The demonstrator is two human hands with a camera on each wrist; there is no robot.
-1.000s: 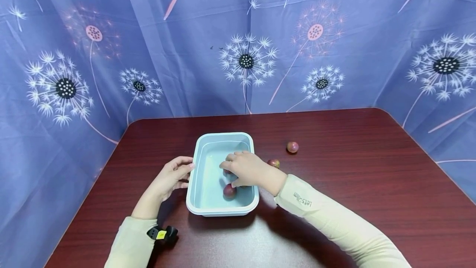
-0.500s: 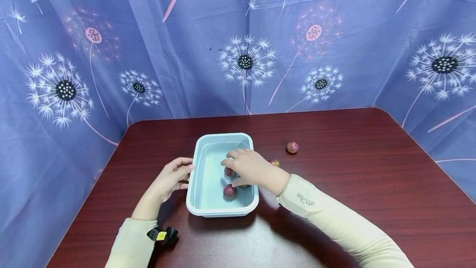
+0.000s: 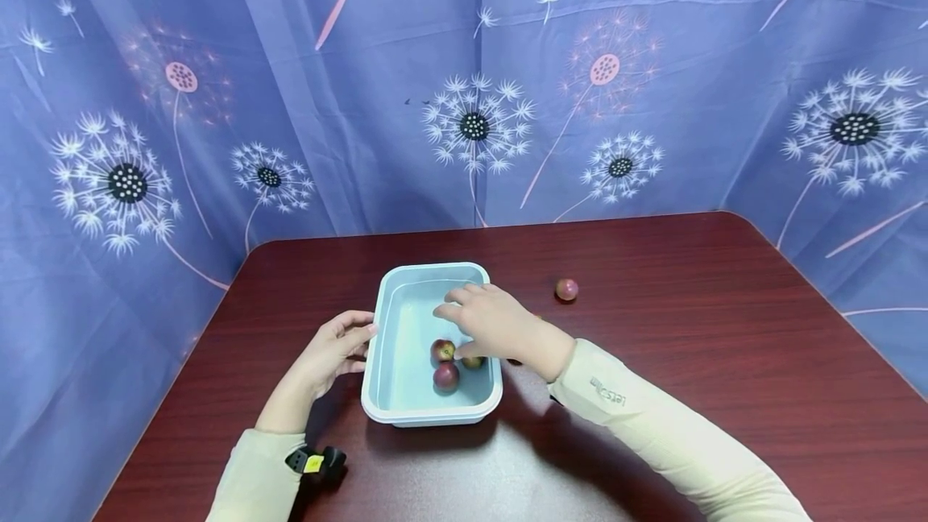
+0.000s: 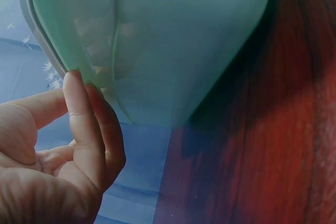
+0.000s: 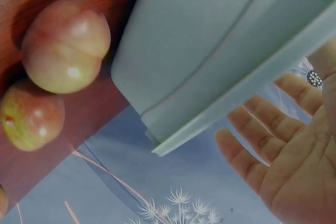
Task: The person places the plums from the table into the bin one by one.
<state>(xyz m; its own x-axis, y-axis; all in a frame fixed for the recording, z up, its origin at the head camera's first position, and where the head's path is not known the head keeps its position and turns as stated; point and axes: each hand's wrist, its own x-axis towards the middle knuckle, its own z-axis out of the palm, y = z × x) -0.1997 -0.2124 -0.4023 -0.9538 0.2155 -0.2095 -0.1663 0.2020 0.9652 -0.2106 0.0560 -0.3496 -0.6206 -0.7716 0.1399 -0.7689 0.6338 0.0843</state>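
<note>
While the left hand [image 3: 328, 354] is pinching the rim of the blue basin [image 3: 404, 381], probably steadying it, the right hand [image 3: 496, 325] is hovering with fingers spread, gripping nothing. 3 reddish fruits [image 3: 445, 378] are lying inside, near the right thumb, the walls seemingly keeping them from rolling away; other fruits [image 3: 566, 290] are resting on the table [image 3: 689, 304] behind the right fingers. Farther back, the right sleeve [image 3: 607, 393] is showing "Lets" and "lim", while the yellow label [image 3: 313, 464] behind the left fingers is showing nothing readable
</note>
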